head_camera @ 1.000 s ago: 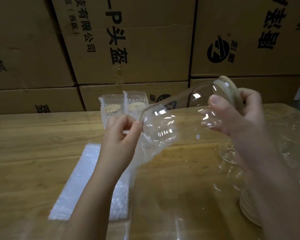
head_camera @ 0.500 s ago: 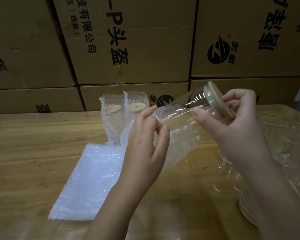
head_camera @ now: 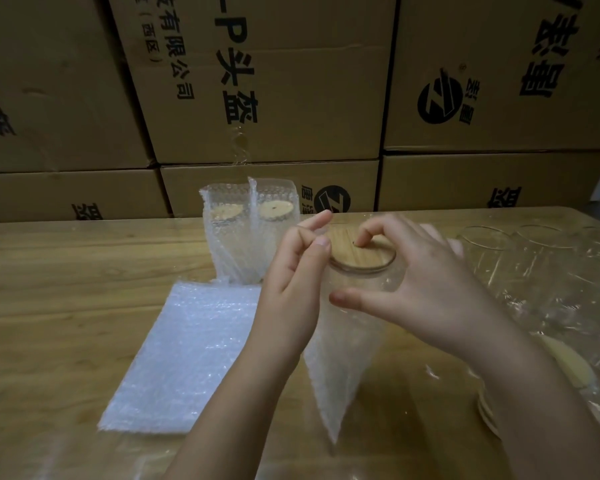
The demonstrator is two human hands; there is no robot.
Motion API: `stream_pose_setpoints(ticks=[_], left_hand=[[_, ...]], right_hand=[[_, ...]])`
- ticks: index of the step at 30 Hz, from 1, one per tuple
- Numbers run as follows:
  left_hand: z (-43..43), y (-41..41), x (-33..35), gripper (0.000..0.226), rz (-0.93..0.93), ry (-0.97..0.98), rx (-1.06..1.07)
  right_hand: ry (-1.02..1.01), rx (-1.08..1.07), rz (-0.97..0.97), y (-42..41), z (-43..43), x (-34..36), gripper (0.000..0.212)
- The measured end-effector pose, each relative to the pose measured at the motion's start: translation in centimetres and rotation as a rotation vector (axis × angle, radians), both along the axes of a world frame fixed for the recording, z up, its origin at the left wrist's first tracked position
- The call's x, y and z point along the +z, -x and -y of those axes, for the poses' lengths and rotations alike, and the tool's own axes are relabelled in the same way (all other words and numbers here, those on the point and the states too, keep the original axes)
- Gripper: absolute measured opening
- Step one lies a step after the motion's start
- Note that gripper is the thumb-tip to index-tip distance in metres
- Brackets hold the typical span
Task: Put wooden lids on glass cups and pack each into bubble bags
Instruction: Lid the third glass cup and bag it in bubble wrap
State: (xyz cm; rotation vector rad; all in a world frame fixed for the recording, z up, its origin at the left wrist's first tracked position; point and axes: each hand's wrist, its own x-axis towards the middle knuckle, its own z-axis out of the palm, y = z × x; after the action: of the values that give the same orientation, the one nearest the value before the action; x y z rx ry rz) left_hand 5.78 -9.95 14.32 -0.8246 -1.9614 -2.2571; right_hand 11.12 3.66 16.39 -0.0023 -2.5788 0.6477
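Observation:
A glass cup [head_camera: 359,273] with a round wooden lid [head_camera: 364,256] stands upright inside a clear bubble bag [head_camera: 340,362] at the middle of the wooden table [head_camera: 66,292]. My left hand [head_camera: 291,289] pinches the bag's upper edge at the cup's left side between thumb and forefinger. My right hand [head_camera: 430,289] curls round the cup from the right, one fingertip on the lid and the thumb across the bag's front. The cup's lower part is hidden by the bag and my hands.
Two packed cups [head_camera: 222,233] [head_camera: 276,220] stand in bubble bags just behind. A flat stack of bubble bags [head_camera: 187,351] lies at the left. Open glass cups [head_camera: 482,239] under plastic film and stacked wooden lids [head_camera: 489,410] are at the right. Cardboard boxes [head_camera: 274,98] wall the back.
The lidded cup went from tilted on its side to upright and now sits deeper in the bag. My left hand shifted to the bag's rim; my right hand moved over the lid.

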Motion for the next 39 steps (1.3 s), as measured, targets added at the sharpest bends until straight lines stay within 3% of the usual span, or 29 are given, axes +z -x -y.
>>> stream_pose_setpoints(ticks=[7, 13, 16, 19, 23, 25, 27, 29, 30, 34, 39], left_hand=[[0.4, 1.7, -0.9, 0.042, 0.091, 0.058, 0.03], [1.0, 3.0, -1.6, 0.022, 0.148, 0.107, 0.085], [1.3, 3.6, -1.8, 0.026, 0.179, 0.099, 0.077], [1.8, 3.9, -1.9, 0.032, 0.17, 0.097, 0.088], [2.6, 4.3, -1.7, 0.023, 0.149, 0.197, 0.109], [3.0, 4.0, -1.3, 0.012, 0.039, 0.265, 0.16], [3.7, 3.5, -0.6, 0.022, -0.309, 0.399, 0.269], [4.3, 2.8, 0.3, 0.025, -0.698, 0.657, 0.308], [4.5, 2.2, 0.8, 0.032, -0.767, 0.806, 0.271], [4.4, 0.5, 1.4, 0.041, -0.753, 1.2, 0.211], [4.9, 0.6, 2.1, 0.026, -0.747, 1.241, 0.283]], right_hand=[[-0.068, -0.013, 0.046, 1.9, 0.4, -2.1, 0.055], [-0.202, -0.045, 0.068, 3.1, 1.2, -3.6, 0.053], [-0.238, -0.044, 0.067, 3.4, 1.3, -4.1, 0.057], [-0.175, 0.009, 0.053, 3.5, 1.1, -4.3, 0.054], [0.094, 0.004, -0.016, 3.7, 0.6, -4.7, 0.035], [0.142, -0.032, 0.018, 4.0, 0.2, -4.9, 0.03], [0.212, -0.009, 0.066, 4.2, -0.1, -4.9, 0.032], [0.323, 0.058, 0.047, 4.3, -0.2, -4.9, 0.045], [0.366, 0.081, 0.023, 4.3, -0.2, -4.8, 0.052], [0.496, 0.122, -0.054, 4.1, 0.0, -4.4, 0.056], [0.491, 0.119, -0.122, 3.5, -0.4, -3.6, 0.068]])
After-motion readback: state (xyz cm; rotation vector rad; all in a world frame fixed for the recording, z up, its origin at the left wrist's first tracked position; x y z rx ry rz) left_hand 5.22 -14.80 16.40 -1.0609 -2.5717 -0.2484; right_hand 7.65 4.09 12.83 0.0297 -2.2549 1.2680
